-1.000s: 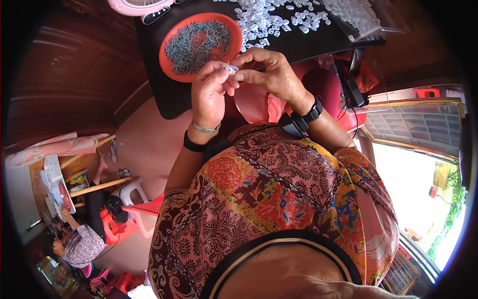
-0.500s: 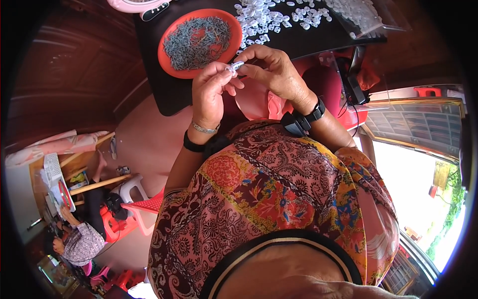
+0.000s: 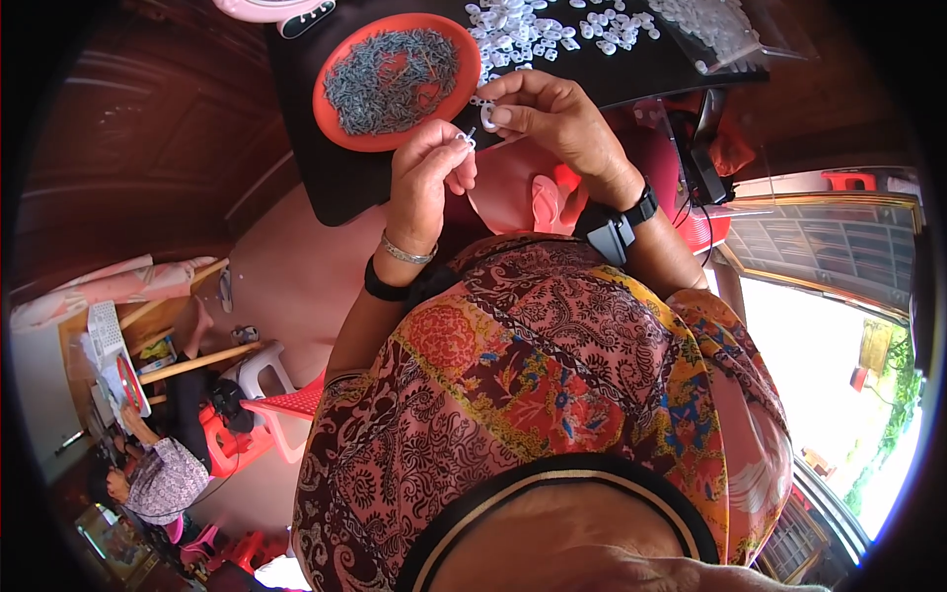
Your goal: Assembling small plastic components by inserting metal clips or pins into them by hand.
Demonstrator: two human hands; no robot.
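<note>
Over the black tray (image 3: 345,187), we pinch a thin grey metal pin (image 3: 471,135) in our left hand (image 3: 426,178), fingertips closed on it. At two o'clock, almost touching, our right hand (image 3: 552,113) clamps a small white plastic clip (image 3: 488,116). The pin's long axis points toward the clip.

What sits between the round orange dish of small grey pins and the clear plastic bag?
A scattered pile of small white plastic pieces on the black tray, in the head view.
</note>
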